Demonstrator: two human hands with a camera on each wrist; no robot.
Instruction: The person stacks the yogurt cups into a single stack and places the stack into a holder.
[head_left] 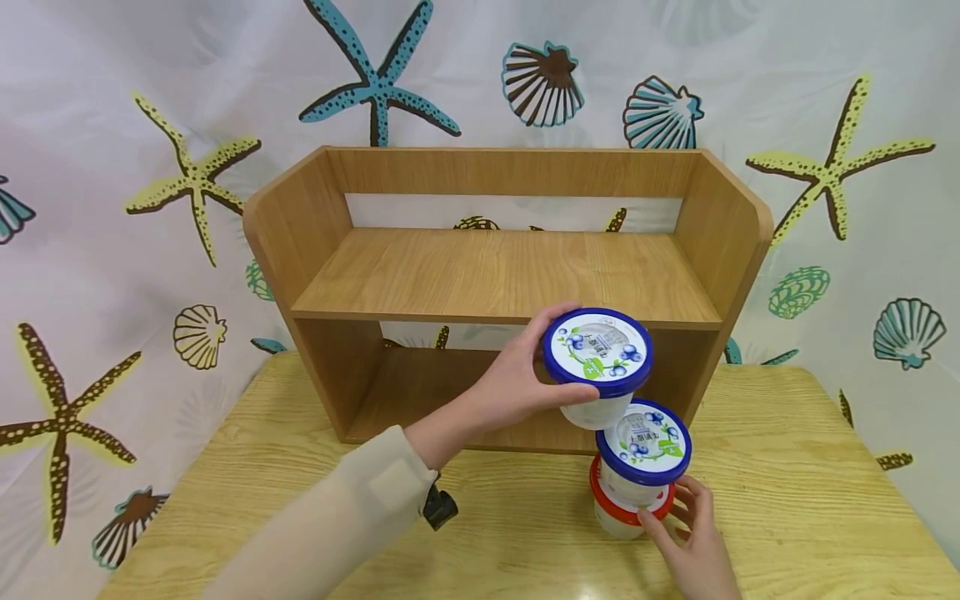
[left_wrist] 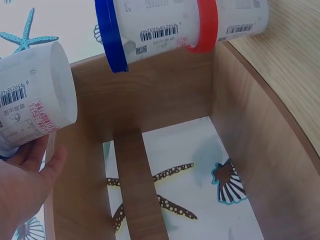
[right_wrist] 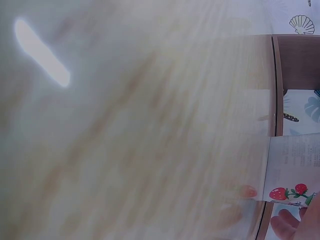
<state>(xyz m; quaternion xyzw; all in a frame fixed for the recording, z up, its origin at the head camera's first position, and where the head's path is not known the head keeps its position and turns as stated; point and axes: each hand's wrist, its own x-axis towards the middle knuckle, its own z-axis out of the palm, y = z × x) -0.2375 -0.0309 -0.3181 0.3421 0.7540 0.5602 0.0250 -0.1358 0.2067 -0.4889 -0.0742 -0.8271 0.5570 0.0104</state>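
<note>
My left hand (head_left: 517, 375) grips a white tub with a blue lid (head_left: 598, 346), thumb and fingers around its lid rim. In the left wrist view, a gap separates this held tub (left_wrist: 35, 95) from the stack beneath. That stack has another blue-lidded tub (head_left: 645, 442) on top of a red-lidded tub (head_left: 618, 518), upright on the table. The lids of both blue-lidded tubs show blueberries. With thumb and fingers on either side, my right hand (head_left: 697, 537) holds the red-lidded tub. Strawberries are printed on the red-lidded tub's side (right_wrist: 292, 170) in the right wrist view.
A two-level wooden shelf (head_left: 487, 271) stands on the light wooden table (head_left: 765, 483), just behind the tubs. Its upper board (head_left: 450, 275) lies near the left hand. Behind hangs a white curtain (head_left: 480, 67) with starfish and shells.
</note>
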